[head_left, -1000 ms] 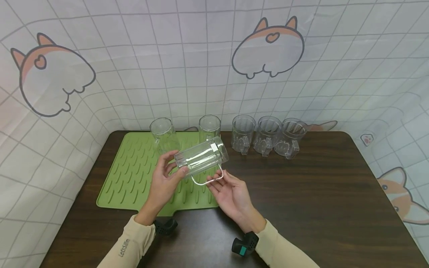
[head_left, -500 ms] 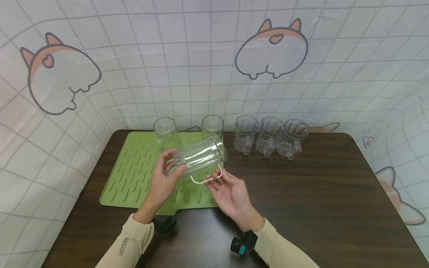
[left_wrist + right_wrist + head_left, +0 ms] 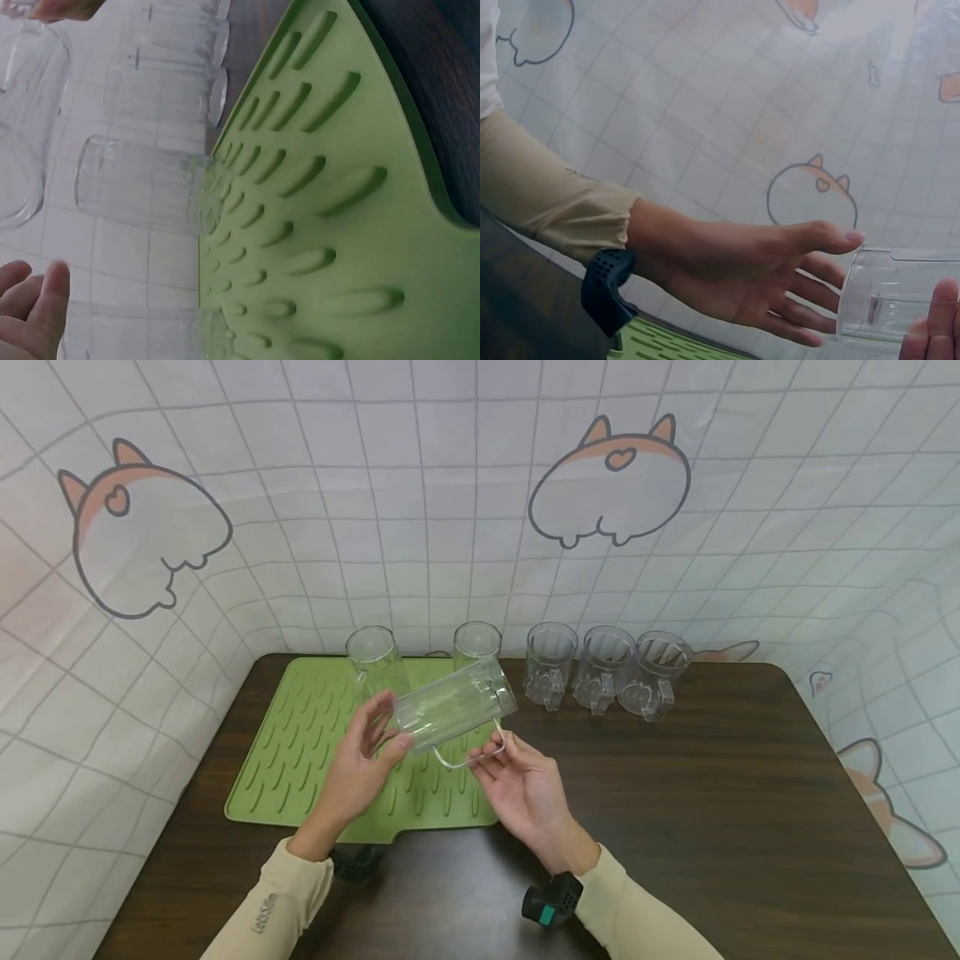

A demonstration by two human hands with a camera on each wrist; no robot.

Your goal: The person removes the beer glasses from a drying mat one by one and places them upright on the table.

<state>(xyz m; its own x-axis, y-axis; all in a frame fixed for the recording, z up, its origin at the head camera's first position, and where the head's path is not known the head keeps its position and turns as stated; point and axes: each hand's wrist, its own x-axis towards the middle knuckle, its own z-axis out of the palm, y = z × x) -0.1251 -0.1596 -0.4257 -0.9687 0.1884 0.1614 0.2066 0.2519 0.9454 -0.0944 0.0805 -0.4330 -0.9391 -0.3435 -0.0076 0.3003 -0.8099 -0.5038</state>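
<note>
A clear glass mug lies tilted on its side in the air over the green mat. My right hand pinches its handle from below, palm up, in the head view. At the mug's left end is my left hand, thumb and fingers spread around that end. A gap shows between the left fingers and the mug in the left wrist view. From the right wrist view, the left hand appears with extended fingers, fingertips right at the mug's end.
Two clear mugs, one at the back left and one at the back middle, stand on the mat. Three more mugs stand in a row on the dark wooden table to the right. A patterned curtain hangs behind.
My left hand has loosened from the mug and drawn slightly left and down. The mug has shifted a little to the right, with my right hand still on its handle.
</note>
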